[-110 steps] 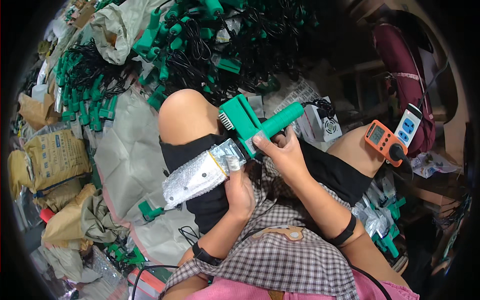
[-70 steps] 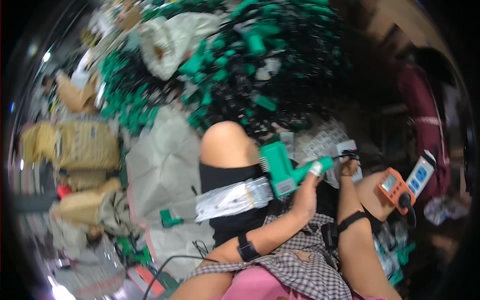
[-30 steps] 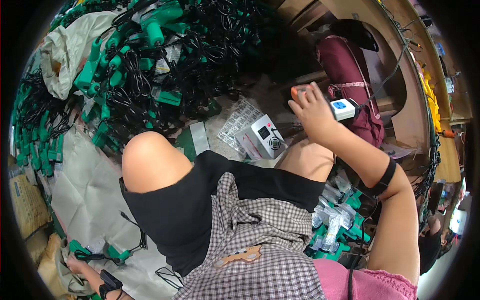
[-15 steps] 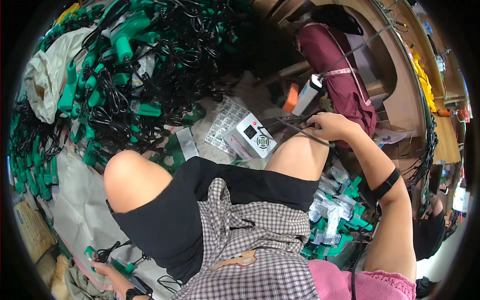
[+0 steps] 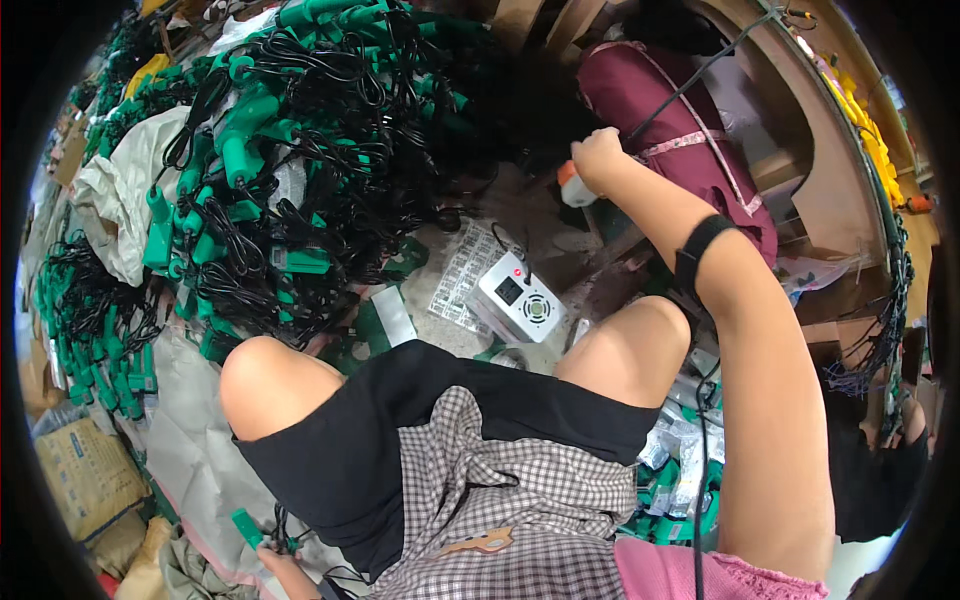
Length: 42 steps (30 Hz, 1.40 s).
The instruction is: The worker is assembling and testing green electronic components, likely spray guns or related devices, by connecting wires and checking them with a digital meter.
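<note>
Up ahead on the right, my right hand (image 5: 600, 160) is closed around the upper end of a white block with an orange side (image 5: 577, 190). My fingers hide its top. At the lower left, beside my thigh, my left hand (image 5: 270, 557) grips a green plastic corded tool (image 5: 245, 527), whose black cord (image 5: 285, 528) trails next to it; my fingers there are partly out of sight. Between my knees and the far pile lies a white box with a small dark screen and a round grille (image 5: 518, 300).
A large heap of green corded tools (image 5: 240, 150) fills the far left. A printed label sheet (image 5: 462, 275) lies by the white box. Bagged green tools (image 5: 680, 465) are beside my right thigh. A maroon bundle (image 5: 655, 110) and a hanging grey cable (image 5: 705, 65) stand at the right.
My right hand has moved from beside my right knee up and away to the white block, and has closed on it. My left hand with the green tool has shifted slightly right and nearer.
</note>
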### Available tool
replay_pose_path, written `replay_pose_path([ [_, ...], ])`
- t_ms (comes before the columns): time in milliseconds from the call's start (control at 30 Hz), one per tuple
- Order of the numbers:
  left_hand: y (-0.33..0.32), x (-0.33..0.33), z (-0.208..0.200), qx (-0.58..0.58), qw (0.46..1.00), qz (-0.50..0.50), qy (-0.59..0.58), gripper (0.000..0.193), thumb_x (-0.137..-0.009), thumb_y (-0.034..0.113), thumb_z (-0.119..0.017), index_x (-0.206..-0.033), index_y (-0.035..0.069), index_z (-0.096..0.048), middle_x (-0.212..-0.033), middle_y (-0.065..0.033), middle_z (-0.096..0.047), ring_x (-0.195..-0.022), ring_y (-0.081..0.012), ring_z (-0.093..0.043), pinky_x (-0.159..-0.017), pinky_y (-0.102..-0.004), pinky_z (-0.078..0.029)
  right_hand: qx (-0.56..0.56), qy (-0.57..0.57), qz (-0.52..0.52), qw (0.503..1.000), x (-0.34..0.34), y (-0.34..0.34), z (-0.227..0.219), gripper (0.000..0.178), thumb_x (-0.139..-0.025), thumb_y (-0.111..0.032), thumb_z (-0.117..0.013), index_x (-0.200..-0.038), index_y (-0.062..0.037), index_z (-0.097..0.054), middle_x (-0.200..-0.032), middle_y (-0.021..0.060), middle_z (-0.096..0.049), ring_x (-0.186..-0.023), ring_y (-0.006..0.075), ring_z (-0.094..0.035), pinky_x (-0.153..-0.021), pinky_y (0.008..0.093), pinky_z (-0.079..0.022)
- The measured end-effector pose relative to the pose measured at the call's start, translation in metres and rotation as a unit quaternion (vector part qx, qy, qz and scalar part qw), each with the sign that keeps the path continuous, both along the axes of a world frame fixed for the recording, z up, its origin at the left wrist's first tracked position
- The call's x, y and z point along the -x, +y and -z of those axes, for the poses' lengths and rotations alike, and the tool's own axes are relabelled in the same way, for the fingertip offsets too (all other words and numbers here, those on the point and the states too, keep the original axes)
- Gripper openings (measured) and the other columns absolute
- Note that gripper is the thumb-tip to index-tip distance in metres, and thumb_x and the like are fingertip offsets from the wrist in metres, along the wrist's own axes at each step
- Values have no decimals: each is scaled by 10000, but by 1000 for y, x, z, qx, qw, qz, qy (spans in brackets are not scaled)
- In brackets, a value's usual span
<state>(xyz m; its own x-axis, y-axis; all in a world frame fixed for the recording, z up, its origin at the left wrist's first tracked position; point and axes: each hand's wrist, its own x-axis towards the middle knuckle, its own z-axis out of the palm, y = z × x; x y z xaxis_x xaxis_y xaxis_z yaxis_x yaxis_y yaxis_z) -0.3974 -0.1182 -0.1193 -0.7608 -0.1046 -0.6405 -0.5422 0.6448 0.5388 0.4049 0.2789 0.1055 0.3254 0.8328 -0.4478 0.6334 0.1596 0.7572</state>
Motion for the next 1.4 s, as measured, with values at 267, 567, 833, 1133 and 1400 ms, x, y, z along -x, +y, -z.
replay_pose_path([
  [267,-30,0,7,94,971,51,213,322,-881,289,-526,-1012,19,-643,-891,-108,-638,-838,-295,-596,-758,-413,-455,74,-30,67,995,-3,23,32,376,-836,-312,-663,-1200,-220,-669,-1168,15,-662,-1068,261,-627,-895,510,-464],
  [567,-7,-31,-6,129,860,197,453,360,-924,279,-537,-1083,-37,-602,-1058,-169,-637,-979,-346,-588,-864,-458,-451,-122,288,-154,937,-2,-88,-76,577,-582,-251,-821,-1113,-125,-633,-1030,94,-628,-1021,275,-591,-857,402,-475],
  [833,218,-292,-252,-322,681,489,440,346,-992,127,-414,-1282,-40,-501,-1232,-152,-553,-1156,-250,-503,-1005,-366,-383,-403,339,-282,802,-35,-165,-173,631,-532,-5,-767,-1118,-154,-588,-1124,66,-566,-1097,309,-514,-948,405,-443],
  [1133,219,-631,-254,-596,273,752,72,745,-823,327,-688,-1369,-51,-350,-1320,-264,-439,-1226,-403,-418,-1050,-473,-309,-429,372,-176,804,-125,-238,-164,601,-586,-56,-782,-1144,-107,-565,-1137,90,-564,-1101,334,-500,-959,409,-430],
  [1400,222,-715,-262,-480,411,672,-386,535,-1001,361,-432,-1407,39,-302,-1256,-102,-530,-1082,-150,-571,-925,-320,-429,-333,372,-193,845,-129,-264,-164,660,-611,1,-695,-1227,-141,-507,-1197,67,-536,-1188,285,-470,-1098,440,-322],
])
